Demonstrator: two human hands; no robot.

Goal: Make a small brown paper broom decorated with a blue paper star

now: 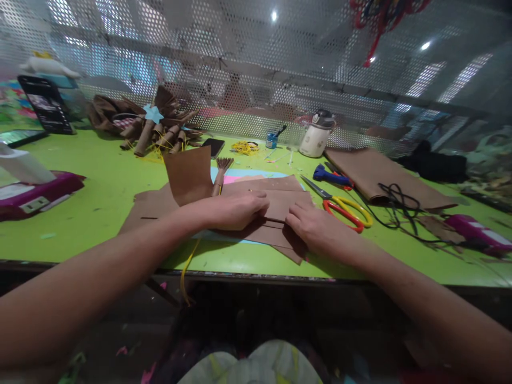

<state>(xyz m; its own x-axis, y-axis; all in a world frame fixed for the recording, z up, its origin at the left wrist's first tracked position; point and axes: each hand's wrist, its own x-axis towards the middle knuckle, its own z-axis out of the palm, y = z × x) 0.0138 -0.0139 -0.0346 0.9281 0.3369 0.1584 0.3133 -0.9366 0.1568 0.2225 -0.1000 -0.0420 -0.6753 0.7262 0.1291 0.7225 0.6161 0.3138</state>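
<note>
Near the front edge of the tabletop (pixel 240 265), the left hand (pixel 241 209) and right hand (pixel 310 224) rest, fingers curled, on the brown paper (pixel 286 199), whether pinching it one cannot tell, and even pressure from both would likely keep its narrow strip (pixel 275 223) straight.

The left hand (pixel 238 210) conceals the tips of its own fingers, and the right hand (pixel 316 226) its thumb, so that neither grip on the brown paper (pixel 283 200) can be determined; an upright flap (pixel 190 173) masks a corner of the dark phone (pixel 216 146) lying behind it. The left edge truncates the white plug (pixel 24 166) and magenta power strip (pixel 52 193), the upper edge the red hanging cords (pixel 383 21). Lettering on the propped phone (pixel 44 104) is illegibly small, and shapes beyond the perforated panel (pixel 248 69) are blurred.
</note>
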